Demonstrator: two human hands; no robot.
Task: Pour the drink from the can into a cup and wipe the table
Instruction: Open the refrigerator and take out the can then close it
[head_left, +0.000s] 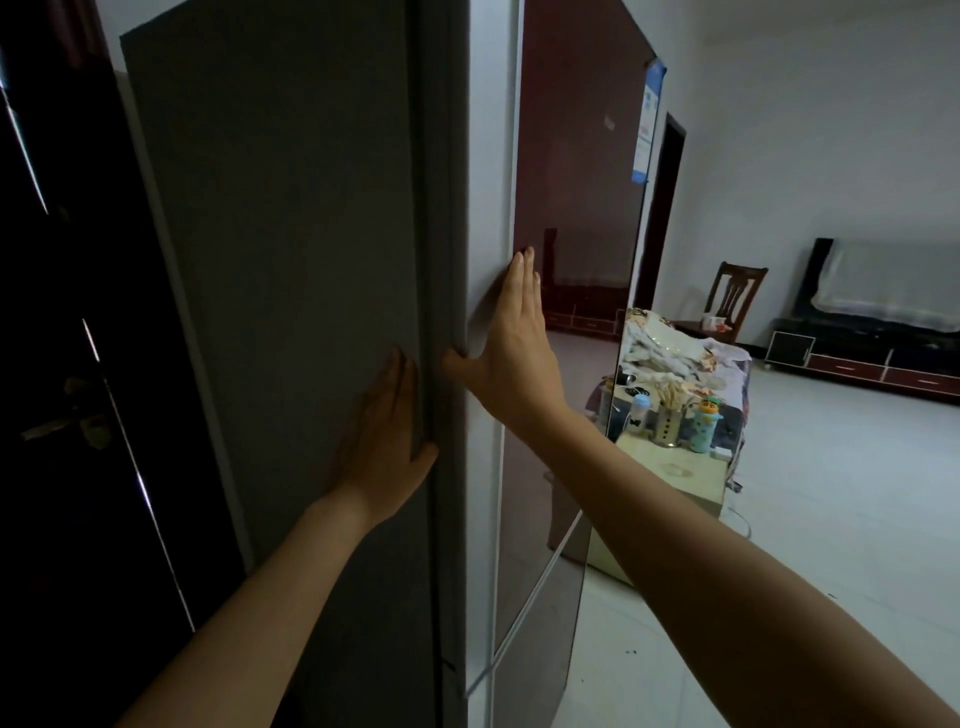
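I face the side of a tall refrigerator (291, 260) with a dark glossy door (576, 208). My left hand (382, 441) lies flat on the grey side panel, fingers together, holding nothing. My right hand (511, 338) presses flat on the white edge of the door, its thumb hooked at the seam between door and body. No can and no cup are in view. A low table (680, 478) stands behind the refrigerator at the right.
On the table stand a baby bottle (640, 413), a chopstick holder (667, 423) and a cartoon flask (704, 423), beside a patterned cloth (670, 348). A wooden chair (735, 296), a dark TV cabinet (872, 353) and open tiled floor lie right. A dark door (78, 364) stands left.
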